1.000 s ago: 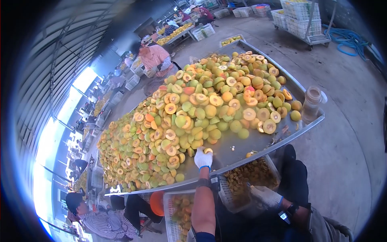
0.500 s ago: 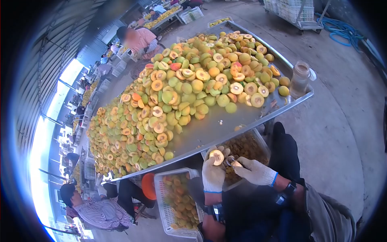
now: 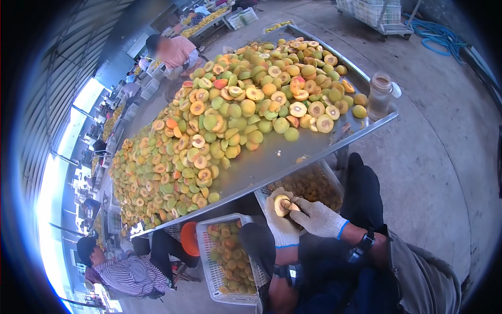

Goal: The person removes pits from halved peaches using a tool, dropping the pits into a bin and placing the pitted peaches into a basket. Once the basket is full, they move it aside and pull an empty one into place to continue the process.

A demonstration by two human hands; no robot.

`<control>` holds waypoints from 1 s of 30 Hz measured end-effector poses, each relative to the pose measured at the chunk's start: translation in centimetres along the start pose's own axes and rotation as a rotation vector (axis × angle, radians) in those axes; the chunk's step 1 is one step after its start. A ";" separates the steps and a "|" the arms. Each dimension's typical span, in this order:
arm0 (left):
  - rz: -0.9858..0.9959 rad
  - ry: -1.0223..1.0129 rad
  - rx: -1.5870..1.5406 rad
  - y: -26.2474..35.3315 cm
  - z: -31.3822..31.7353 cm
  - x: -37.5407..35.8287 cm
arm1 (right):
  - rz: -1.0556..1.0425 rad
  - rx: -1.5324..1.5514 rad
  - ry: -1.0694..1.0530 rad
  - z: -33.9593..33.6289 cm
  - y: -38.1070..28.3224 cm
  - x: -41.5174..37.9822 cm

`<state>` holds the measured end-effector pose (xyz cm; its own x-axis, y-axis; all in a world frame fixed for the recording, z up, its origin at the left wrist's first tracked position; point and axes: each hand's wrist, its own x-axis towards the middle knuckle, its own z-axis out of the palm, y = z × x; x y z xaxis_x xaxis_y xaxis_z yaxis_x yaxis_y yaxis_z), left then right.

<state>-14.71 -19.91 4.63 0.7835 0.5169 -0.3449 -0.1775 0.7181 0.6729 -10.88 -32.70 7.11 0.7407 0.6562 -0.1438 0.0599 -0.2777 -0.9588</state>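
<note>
My left hand (image 3: 281,225), in a pale knit glove, cups a halved peach (image 3: 281,206) with its cut face up. My right hand (image 3: 320,219), gloved too, is closed with its fingertips at that cut face. It grips a small metal-ended tool, mostly hidden by the fingers and the fruit. Below both hands sits a crate (image 3: 334,180) with brown pits and scraps in it. Just beyond, a metal table (image 3: 261,162) carries a large heap of halved peaches (image 3: 230,110), green, yellow and orange.
A white crate (image 3: 203,246) of peach halves stands left of my legs, beside an orange bowl (image 3: 190,239). A clear jar (image 3: 379,97) stands at the table's right corner. One co-worker (image 3: 130,275) sits at left, another (image 3: 178,55) works across the table. A blue hose (image 3: 436,39) lies at far right.
My right hand has moved left and in against the peach half; the tool's metal end, visible before, is now mostly hidden. The view has shifted slightly.
</note>
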 end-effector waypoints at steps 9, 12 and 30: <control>0.049 0.032 0.042 -0.1 0.7 -0.2 | 0.066 -0.032 -0.012 0.0 -1.2 -0.3; 0.036 0.145 0.043 0.2 1.9 -0.5 | 0.066 0.009 0.005 0.0 -1.9 -0.5; 0.063 0.114 0.247 1.2 1.3 -0.4 | 0.116 0.021 -0.205 1.0 1.1 -0.6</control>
<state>-14.43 -19.84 6.43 0.7009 0.6159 -0.3597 -0.0618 0.5549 0.8296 -11.94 -32.71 5.90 0.5901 0.7501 -0.2985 -0.0338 -0.3464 -0.9375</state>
